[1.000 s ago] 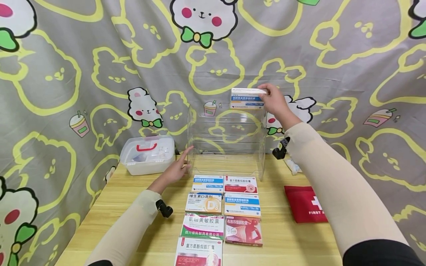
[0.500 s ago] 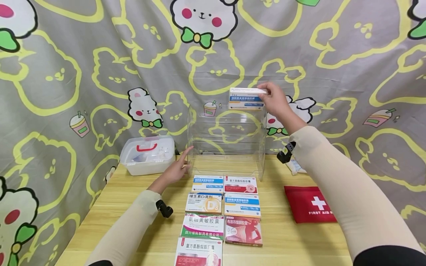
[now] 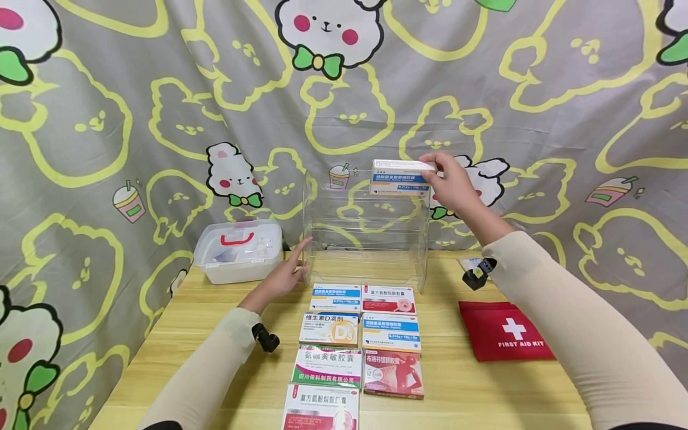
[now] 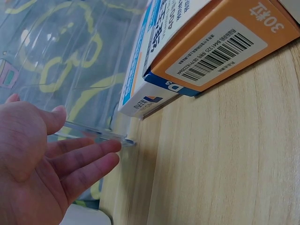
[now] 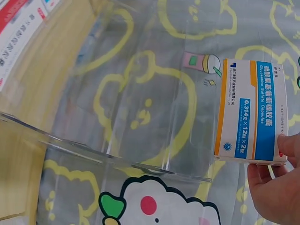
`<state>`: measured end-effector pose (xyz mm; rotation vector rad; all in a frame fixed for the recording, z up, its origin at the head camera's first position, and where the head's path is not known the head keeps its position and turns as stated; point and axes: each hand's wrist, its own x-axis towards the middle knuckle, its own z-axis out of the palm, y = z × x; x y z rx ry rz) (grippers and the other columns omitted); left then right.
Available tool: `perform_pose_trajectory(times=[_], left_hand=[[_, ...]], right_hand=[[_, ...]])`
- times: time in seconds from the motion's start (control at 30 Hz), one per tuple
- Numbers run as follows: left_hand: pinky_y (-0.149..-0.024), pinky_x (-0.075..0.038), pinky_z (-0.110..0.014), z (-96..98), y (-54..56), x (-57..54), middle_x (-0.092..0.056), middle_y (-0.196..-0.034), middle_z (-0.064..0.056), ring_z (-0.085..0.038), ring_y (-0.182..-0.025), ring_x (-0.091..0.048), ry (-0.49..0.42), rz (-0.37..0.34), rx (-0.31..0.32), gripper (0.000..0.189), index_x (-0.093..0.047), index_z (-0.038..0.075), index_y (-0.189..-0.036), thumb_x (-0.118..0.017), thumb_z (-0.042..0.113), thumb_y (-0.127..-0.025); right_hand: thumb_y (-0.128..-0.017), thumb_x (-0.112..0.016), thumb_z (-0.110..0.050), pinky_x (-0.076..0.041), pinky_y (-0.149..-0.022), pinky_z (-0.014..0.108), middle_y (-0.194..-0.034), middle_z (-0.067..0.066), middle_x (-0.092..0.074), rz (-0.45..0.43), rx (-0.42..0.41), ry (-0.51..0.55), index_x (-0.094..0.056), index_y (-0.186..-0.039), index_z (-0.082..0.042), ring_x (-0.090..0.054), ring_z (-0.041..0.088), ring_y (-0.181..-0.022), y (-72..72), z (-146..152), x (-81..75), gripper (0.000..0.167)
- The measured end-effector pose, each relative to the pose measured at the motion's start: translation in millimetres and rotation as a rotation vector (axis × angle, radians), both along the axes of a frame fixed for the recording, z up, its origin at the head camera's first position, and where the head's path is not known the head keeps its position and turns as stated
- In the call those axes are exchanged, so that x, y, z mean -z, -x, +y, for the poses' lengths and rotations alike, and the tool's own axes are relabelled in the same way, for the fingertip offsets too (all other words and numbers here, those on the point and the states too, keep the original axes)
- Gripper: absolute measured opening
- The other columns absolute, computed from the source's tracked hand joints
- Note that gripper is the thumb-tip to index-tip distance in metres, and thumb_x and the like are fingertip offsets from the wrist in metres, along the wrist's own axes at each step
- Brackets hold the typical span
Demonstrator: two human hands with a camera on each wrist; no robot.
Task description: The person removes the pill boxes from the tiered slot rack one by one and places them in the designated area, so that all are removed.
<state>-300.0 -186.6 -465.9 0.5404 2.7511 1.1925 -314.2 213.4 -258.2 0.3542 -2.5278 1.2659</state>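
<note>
My right hand (image 3: 451, 182) pinches the right end of a blue, white and orange medicine box (image 3: 400, 178), labelled glucosamine sulfate capsules in the right wrist view. The box stands at the top right of a clear tiered acrylic rack (image 3: 365, 254), upright with its front toward me. My left hand (image 3: 285, 275) is beside the rack's lower left side, fingers fairly straight and holding nothing. In the left wrist view its fingertips (image 4: 110, 146) are right at the rack's bottom edge, near a vitamin D box (image 4: 206, 51).
In front of the rack, several medicine boxes lie in two columns, including a red ibuprofen-style box (image 3: 393, 373) and a green-and-purple box (image 3: 326, 365). A lidded plastic case (image 3: 239, 251) with a red handle stands at left. A red first aid pouch (image 3: 502, 331) lies at right; a patterned curtain hangs behind.
My right hand has lowered the medicine box a little, down toward the rack's top tier. The left hand has stayed at the rack's side.
</note>
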Motion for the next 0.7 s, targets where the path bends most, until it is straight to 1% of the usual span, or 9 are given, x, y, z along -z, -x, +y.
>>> perform_pose_trajectory(times=[0.1,0.17,0.23,0.33,0.43,0.57,0.7], left_hand=[[-0.073,-0.061,-0.043,-0.8,0.0,-0.3,-0.052,-0.146,-0.033,-0.043,-0.118,-0.066,0.004,0.003,-0.004,0.086,-0.003,0.056,-0.160,-0.054,0.009,-0.108],[-0.073,-0.061,-0.042,-1.2,-0.1,-0.7,-0.052,-0.146,-0.034,-0.043,-0.118,-0.066,0.008,0.004,-0.002,0.086,-0.003,0.055,-0.160,-0.053,0.009,-0.108],[-0.073,-0.061,-0.043,-1.1,-0.2,-0.9,-0.051,-0.146,-0.034,-0.044,-0.120,-0.065,0.007,0.003,0.001,0.087,-0.002,0.055,-0.160,-0.053,0.008,-0.108],[-0.073,-0.061,-0.043,-0.4,-0.2,-1.2,-0.051,-0.147,-0.034,-0.045,-0.121,-0.064,0.006,0.007,0.003,0.087,-0.003,0.055,-0.160,-0.054,0.008,-0.107],[-0.072,-0.060,-0.041,0.1,-0.2,-1.4,-0.051,-0.146,-0.034,-0.045,-0.123,-0.063,0.007,0.013,0.003,0.087,-0.004,0.055,-0.160,-0.054,0.008,-0.107],[-0.071,-0.060,-0.040,0.4,-0.6,-1.7,-0.051,-0.147,-0.034,-0.046,-0.125,-0.061,0.010,0.018,0.008,0.087,-0.004,0.054,-0.161,-0.054,0.008,-0.107],[-0.073,-0.061,-0.043,0.4,-0.9,-2.2,-0.050,-0.147,-0.033,-0.046,-0.127,-0.060,0.007,0.016,0.010,0.086,-0.004,0.054,-0.161,-0.054,0.009,-0.107]], right_hand=[[-0.110,-0.048,-0.014,-0.053,-0.091,0.044,-0.138,0.019,-0.055,-0.001,-0.023,0.005,-0.055,-0.141,-0.004,-0.059,0.032,-0.121,-8.5,0,6.0,0.033],[-0.110,-0.049,-0.013,-0.053,-0.095,0.048,-0.137,0.020,-0.057,0.004,-0.042,0.002,-0.055,-0.141,-0.004,-0.060,0.034,-0.122,-14.3,0,10.8,0.033],[-0.109,-0.050,-0.012,-0.053,-0.096,0.047,-0.136,0.019,-0.057,0.014,-0.058,-0.010,-0.055,-0.141,-0.004,-0.062,0.034,-0.121,-20.6,0,16.0,0.033],[-0.109,-0.052,-0.012,-0.055,-0.089,0.042,-0.131,0.019,-0.058,0.030,-0.074,-0.031,-0.057,-0.140,-0.005,-0.065,0.034,-0.114,-30.9,-1,24.0,0.032],[-0.109,-0.053,-0.013,-0.054,-0.084,0.037,-0.127,0.018,-0.058,0.026,-0.088,-0.036,-0.059,-0.138,-0.006,-0.065,0.034,-0.110,-42.5,-3,31.9,0.031],[-0.109,-0.052,-0.015,-0.056,-0.088,0.037,-0.125,0.016,-0.057,0.016,-0.118,-0.031,-0.059,-0.137,-0.005,-0.064,0.031,-0.107,-57.7,-4,43.4,0.031],[-0.108,-0.054,-0.014,-0.058,-0.092,0.041,-0.124,0.016,-0.057,0.017,-0.149,-0.037,-0.060,-0.137,-0.005,-0.066,0.031,-0.107,-70.4,-2,55.5,0.031]])
